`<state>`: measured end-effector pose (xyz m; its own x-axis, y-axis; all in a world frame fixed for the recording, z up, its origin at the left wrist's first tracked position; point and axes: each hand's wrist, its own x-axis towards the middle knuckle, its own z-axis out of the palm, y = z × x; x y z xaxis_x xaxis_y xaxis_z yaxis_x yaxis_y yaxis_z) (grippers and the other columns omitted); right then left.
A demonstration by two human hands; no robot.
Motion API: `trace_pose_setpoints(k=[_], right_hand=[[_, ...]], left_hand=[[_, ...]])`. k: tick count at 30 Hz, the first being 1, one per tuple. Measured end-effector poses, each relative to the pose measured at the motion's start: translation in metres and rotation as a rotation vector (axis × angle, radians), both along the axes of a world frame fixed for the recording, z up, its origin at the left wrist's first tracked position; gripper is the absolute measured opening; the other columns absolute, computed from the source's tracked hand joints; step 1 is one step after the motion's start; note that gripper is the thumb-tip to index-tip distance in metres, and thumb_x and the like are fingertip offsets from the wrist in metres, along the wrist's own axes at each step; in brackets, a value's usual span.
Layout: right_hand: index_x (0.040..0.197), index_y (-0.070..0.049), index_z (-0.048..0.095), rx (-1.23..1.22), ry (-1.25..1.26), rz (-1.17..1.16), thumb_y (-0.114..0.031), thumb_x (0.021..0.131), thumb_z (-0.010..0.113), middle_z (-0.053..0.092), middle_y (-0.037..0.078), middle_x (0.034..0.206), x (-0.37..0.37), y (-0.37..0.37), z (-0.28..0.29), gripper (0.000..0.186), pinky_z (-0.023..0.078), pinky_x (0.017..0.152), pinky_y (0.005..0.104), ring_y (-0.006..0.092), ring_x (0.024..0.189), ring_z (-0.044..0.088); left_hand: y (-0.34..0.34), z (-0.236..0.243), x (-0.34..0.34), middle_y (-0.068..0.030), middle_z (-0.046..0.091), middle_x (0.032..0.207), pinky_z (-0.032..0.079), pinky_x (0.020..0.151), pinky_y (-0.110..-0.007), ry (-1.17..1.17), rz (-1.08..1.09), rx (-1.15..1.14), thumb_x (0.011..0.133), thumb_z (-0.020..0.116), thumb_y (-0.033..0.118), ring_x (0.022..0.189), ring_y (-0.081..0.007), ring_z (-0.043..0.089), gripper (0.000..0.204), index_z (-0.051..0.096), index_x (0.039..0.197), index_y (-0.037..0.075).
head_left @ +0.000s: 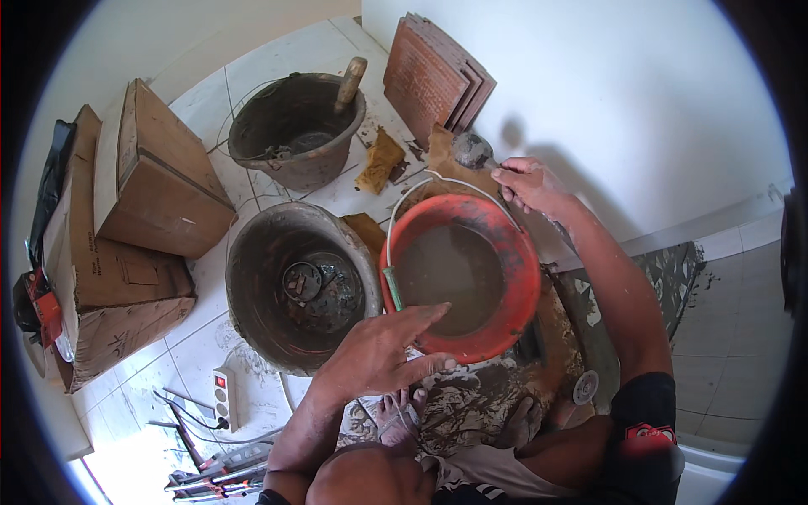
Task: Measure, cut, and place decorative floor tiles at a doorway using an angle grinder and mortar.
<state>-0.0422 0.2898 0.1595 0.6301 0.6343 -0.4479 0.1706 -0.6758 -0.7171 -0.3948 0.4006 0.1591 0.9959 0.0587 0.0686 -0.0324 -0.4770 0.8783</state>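
Observation:
My right hand (526, 185) is closed on a hand tool with a mortar-caked grey head (474, 150), held above the back right of the red bucket (513, 316). The bucket holds murky water (459, 273) and has a wire handle with a green grip (392, 286). My left hand (387, 345) is open, fingers apart and pointing right, over the bucket's front left rim; I cannot tell whether it touches it. A grey bucket (244, 282) with residue and a small round piece inside stands to the left of the red one.
Cardboard boxes (160, 210) stand left, a bucket with a wooden-handled tool (303, 168) behind, and tiles (425, 71) against the wall. A power strip (224, 400) with cords and long tools (223, 475) lie front left. My feet (396, 421) are on messy, mortar-smeared flooring.

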Motion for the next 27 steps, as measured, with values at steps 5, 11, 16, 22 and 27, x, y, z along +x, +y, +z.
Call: trace_pose_setpoints(k=[5,11,16,22,27], right_hand=[[0.109,-0.007,0.071,0.058,0.025,-0.043,-0.04,0.1,0.066,0.06,-0.003,0.07,0.013,-0.002,-0.029,0.034,0.039,0.049,0.0239,0.0049,0.055,0.049],[0.107,-0.006,0.077,0.176,0.103,-0.336,-0.04,0.099,0.068,0.066,-0.002,0.076,0.019,-0.067,-0.108,0.036,0.047,0.061,0.0284,0.0079,0.067,0.058],[0.119,-0.007,0.075,0.222,-0.178,-0.104,-0.035,0.095,0.071,0.074,0.007,0.097,0.015,-0.133,-0.171,0.036,0.053,0.09,0.0364,0.0226,0.094,0.069],[0.124,-0.014,0.073,0.194,-0.405,0.049,-0.035,0.093,0.071,0.071,0.015,0.117,-0.026,-0.166,-0.227,0.038,0.054,0.094,0.0425,0.0341,0.11,0.066],[0.118,-0.01,0.073,0.163,-0.378,0.009,-0.034,0.093,0.069,0.072,0.018,0.113,-0.031,-0.189,-0.219,0.035,0.054,0.09,0.0449,0.0351,0.105,0.067]], left_hand=[[0.008,-0.006,0.002,-0.0224,0.067,0.13,0.059,0.085,-0.04,0.024,0.007,-0.098,0.087,0.082,0.037,0.097,-0.0325,0.074,0.07,0.058,0.141,-0.001],[0.012,-0.009,0.014,-0.0235,0.067,0.131,0.059,0.086,-0.041,0.05,-0.041,-0.187,0.087,0.082,0.036,0.1,-0.0353,0.073,0.071,0.057,0.142,0.0],[0.002,-0.018,0.033,-0.0248,0.067,0.131,0.059,0.086,-0.04,0.037,-0.082,-0.219,0.085,0.085,0.03,0.096,-0.0315,0.075,0.07,0.058,0.142,0.0],[-0.011,-0.023,0.05,-0.0235,0.066,0.133,0.058,0.089,-0.038,0.082,-0.127,-0.108,0.082,0.088,0.024,0.107,-0.0293,0.074,0.072,0.058,0.142,-0.001],[-0.025,-0.017,0.066,-0.0225,0.067,0.133,0.058,0.087,-0.037,0.141,-0.199,-0.061,0.082,0.087,0.02,0.106,-0.027,0.072,0.072,0.056,0.143,-0.002]])
